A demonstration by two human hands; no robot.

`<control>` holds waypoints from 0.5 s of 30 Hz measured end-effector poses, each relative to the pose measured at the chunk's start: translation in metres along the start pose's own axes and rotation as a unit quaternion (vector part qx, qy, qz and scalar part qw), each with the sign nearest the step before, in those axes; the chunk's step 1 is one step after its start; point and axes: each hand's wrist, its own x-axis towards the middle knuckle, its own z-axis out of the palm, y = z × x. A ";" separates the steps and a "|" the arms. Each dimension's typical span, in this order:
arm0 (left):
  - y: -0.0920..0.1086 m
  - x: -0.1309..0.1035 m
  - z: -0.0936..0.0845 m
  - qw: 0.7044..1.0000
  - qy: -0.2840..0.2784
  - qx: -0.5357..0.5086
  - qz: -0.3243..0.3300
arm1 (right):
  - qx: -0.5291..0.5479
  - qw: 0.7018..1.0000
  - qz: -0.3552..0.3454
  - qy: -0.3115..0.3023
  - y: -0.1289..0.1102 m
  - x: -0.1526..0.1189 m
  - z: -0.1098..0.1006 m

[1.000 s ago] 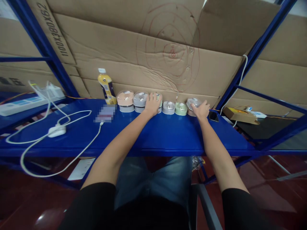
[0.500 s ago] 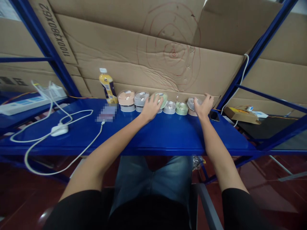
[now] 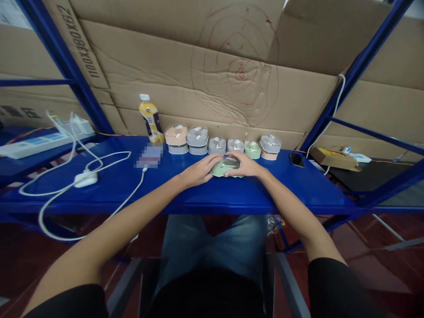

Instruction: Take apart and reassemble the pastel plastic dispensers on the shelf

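Observation:
A pale green oval container with a clear lid (image 3: 225, 167) sits at the middle of the blue table, in front of a row of similar ones. My left hand (image 3: 200, 171) is curled against its left side. Over its right side, my right hand (image 3: 247, 164) wraps with thumb in front and fingers behind. Behind them stand a grey container (image 3: 217, 146), another grey container (image 3: 235, 145) and a small green container (image 3: 252, 149). On the right, a grey container (image 3: 270, 142) rests on a peach one.
To the left are a peach-topped stack (image 3: 176, 134), a grey stack (image 3: 198, 138), a yellow drink bottle (image 3: 151, 118) and a white cable (image 3: 132, 191) with an adapter (image 3: 86, 179). A phone (image 3: 297, 160) lies at the right of the blue table (image 3: 185, 198). Cardboard (image 3: 159, 66) walls the back.
The green container has come off the grey one in the row, toward me and down near the table. My right hand has left the right-hand stack and moved left onto it.

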 end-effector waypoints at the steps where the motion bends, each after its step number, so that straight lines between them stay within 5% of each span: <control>1: -0.001 0.001 0.002 1.000 0.002 -0.019 -0.015 | -0.013 1.000 0.006 0.001 -0.003 -0.001 0.002; 9: -0.002 0.004 0.006 0.979 0.006 -0.141 -0.146 | -0.068 0.997 0.010 -0.017 -0.025 -0.006 0.018; 15: 0.000 0.001 0.004 0.981 0.018 -0.113 -0.155 | 0.004 0.998 0.023 0.064 -0.006 -0.009 -0.011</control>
